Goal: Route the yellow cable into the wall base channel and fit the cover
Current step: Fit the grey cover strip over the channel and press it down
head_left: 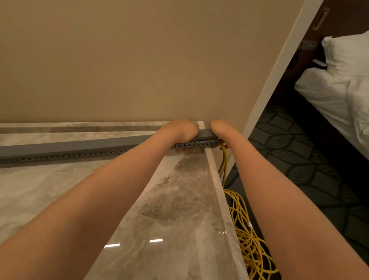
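**Cover on along the run, both hands at the right end**

- Left: the grey slotted channel (70, 157) ran along the foot of the beige wall (120, 45) on the marble floor (173, 206). The cover (44, 148) looked seated flat over all of that stretch. The slots were too small to show any cable behind them.
- Middle: the left hand (176, 130) sat on the cover near its right end, fingers curled over the top and gripping it.
- Just right of it: the right hand (219, 128) was at the very end of the channel. The two hands were apart, with a short piece of cover between them. The right hand's fingers were hidden behind the hand, so I couldn't tell whether it pinched or only pressed.
- Under that hand, the yellow cable (224, 159) left the channel end and dropped past the marble edge. It ended in a loose coil (252, 246) on the patterned carpet (311, 162).
- Far right: a bed (350, 98), not involved.

My read: routing was done and the cover was nearly fitted. What was left was snapping down the last end without trapping the cable at its exit. The coil was slack still to be tidied.
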`<action>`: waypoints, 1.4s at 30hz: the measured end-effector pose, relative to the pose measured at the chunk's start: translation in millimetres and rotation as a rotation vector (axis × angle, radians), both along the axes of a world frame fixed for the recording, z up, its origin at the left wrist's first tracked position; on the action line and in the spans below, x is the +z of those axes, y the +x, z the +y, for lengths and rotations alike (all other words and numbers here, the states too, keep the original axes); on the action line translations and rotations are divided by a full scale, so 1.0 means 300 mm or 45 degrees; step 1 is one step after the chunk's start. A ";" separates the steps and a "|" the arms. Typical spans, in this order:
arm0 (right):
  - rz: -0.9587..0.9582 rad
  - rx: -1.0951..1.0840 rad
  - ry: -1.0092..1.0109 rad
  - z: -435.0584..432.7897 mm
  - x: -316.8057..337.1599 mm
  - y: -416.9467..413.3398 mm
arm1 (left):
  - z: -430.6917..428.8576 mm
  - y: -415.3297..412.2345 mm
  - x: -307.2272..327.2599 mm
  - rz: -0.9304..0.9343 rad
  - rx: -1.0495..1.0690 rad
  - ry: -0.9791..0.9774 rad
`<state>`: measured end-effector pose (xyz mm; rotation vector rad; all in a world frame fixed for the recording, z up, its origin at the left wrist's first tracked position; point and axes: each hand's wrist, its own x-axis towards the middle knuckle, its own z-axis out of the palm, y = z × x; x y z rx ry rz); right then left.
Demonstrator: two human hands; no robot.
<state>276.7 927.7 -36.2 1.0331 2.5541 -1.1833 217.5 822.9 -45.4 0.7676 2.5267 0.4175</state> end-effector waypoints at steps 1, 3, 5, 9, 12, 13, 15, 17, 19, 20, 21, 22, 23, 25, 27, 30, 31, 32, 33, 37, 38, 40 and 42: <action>0.018 -0.008 -0.002 -0.002 0.001 -0.004 | 0.000 -0.001 0.001 0.035 0.009 0.013; 0.084 -0.054 0.012 0.005 -0.010 -0.011 | -0.003 0.003 0.004 0.176 0.039 0.080; 0.161 -0.109 0.073 0.011 -0.015 -0.007 | -0.014 0.020 0.000 0.329 0.071 0.226; 0.221 -0.086 0.083 0.023 -0.019 0.010 | -0.051 0.062 -0.028 0.467 -0.265 0.438; 0.276 -0.219 -0.108 0.040 -0.009 0.022 | -0.076 0.056 -0.022 0.499 -0.521 0.362; 0.301 -0.238 -0.190 0.045 -0.006 0.030 | -0.082 0.050 -0.017 0.504 -0.523 0.365; 0.339 -0.208 -0.352 0.051 -0.006 0.060 | -0.086 0.040 -0.005 0.508 -0.513 0.354; 0.362 -0.110 -0.455 0.055 -0.020 0.098 | -0.083 0.028 0.001 0.511 -0.517 0.336; 0.390 0.009 -0.529 0.053 -0.046 0.129 | -0.081 0.020 0.006 0.483 -0.503 0.354; 0.396 0.060 -0.537 0.053 -0.062 0.142 | -0.079 0.023 0.006 0.464 -0.503 0.364; 0.416 0.093 -0.518 0.053 -0.080 0.145 | -0.079 0.025 0.002 0.450 -0.507 0.364; 0.452 0.099 -0.479 0.049 -0.093 0.148 | -0.080 0.027 -0.004 0.442 -0.515 0.358; 0.498 0.079 -0.436 0.045 -0.104 0.147 | -0.083 0.033 -0.011 0.433 -0.514 0.361; 0.578 0.019 -0.396 0.043 -0.120 0.147 | -0.088 0.040 -0.021 0.423 -0.488 0.384; 0.623 -0.012 -0.390 0.045 -0.128 0.148 | -0.085 0.042 -0.028 0.433 -0.465 0.399; 0.646 -0.028 -0.385 0.054 -0.126 0.156 | -0.075 0.043 -0.027 0.430 -0.438 0.389; 0.643 -0.021 -0.381 0.056 -0.124 0.158 | -0.074 0.042 -0.026 0.426 -0.431 0.388; 0.635 -0.006 -0.376 0.059 -0.120 0.159 | -0.075 0.042 -0.027 0.422 -0.430 0.392; 0.626 0.005 -0.371 0.063 -0.118 0.161 | -0.075 0.043 -0.028 0.417 -0.432 0.397; 0.613 0.008 -0.417 0.067 -0.114 0.163 | -0.070 0.048 -0.037 0.458 -0.445 0.425; 0.612 0.000 -0.442 0.067 -0.112 0.163 | -0.065 0.049 -0.041 0.474 -0.451 0.437; 0.606 0.016 -0.478 0.075 -0.113 0.160 | -0.053 0.052 -0.047 0.497 -0.475 0.446; 0.576 0.063 -0.471 0.085 -0.110 0.158 | -0.044 0.050 -0.051 0.507 -0.486 0.454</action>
